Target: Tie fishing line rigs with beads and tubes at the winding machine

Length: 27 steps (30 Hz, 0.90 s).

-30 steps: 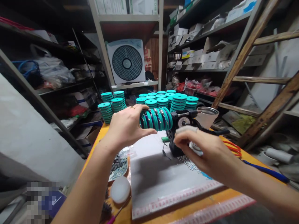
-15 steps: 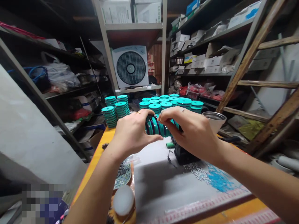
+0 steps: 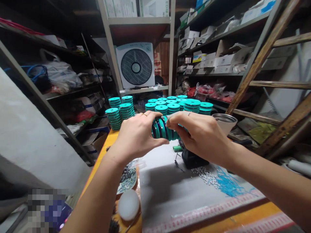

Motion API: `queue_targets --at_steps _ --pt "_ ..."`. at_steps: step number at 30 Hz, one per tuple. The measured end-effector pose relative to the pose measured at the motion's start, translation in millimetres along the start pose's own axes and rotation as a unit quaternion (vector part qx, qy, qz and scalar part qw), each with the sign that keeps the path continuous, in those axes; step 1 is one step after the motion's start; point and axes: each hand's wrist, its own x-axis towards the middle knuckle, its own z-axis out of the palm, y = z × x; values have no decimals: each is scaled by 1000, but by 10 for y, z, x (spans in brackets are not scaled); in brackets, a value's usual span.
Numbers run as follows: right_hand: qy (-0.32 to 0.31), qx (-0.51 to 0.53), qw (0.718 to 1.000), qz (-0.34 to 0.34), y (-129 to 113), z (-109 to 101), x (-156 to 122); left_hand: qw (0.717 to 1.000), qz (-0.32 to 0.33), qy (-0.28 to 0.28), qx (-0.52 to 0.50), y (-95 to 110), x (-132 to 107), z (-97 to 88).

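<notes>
A sideways row of teal spools (image 3: 162,128) hangs above the grey work mat (image 3: 165,187), held between both hands. My left hand (image 3: 136,134) grips its left end with curled fingers. From the right, my right hand (image 3: 199,134) closes over the other end, thumb and forefinger pinching the top of the spools. Below my right hand a black device (image 3: 193,159) stands on the mat, mostly hidden. Behind the hands, several upright stacks of the same teal spools (image 3: 170,106) crowd the far end of the table.
A steel cup (image 3: 224,122) stands at the right. Small grey bits (image 3: 205,176) and blue strands (image 3: 227,184) lie scattered on the mat. A bag of small parts (image 3: 127,179) and a white round lid (image 3: 128,204) sit at the left. Shelves, a box fan (image 3: 136,66) and a wooden ladder (image 3: 264,55) surround the table.
My right hand rose from the black device and closed on the right end of the spool row. The left hand kept its grip throughout.
</notes>
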Motion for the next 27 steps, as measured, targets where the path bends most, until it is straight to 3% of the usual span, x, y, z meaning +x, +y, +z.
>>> queue_targets --at_steps 10,17,24,27 --pt "-19 -40 998 -41 27 -24 -36 1000 -4 -4 -14 4 -5 2" --pt "-14 -118 980 -157 6 -61 11 1000 -1 4 -22 -2 6 5" --pt "2 -167 960 -225 -9 -44 -89 1000 0 7 -20 -2 22 23" --pt "-52 -173 962 -205 -16 -74 -273 1000 -1 7 -18 -4 18 17"
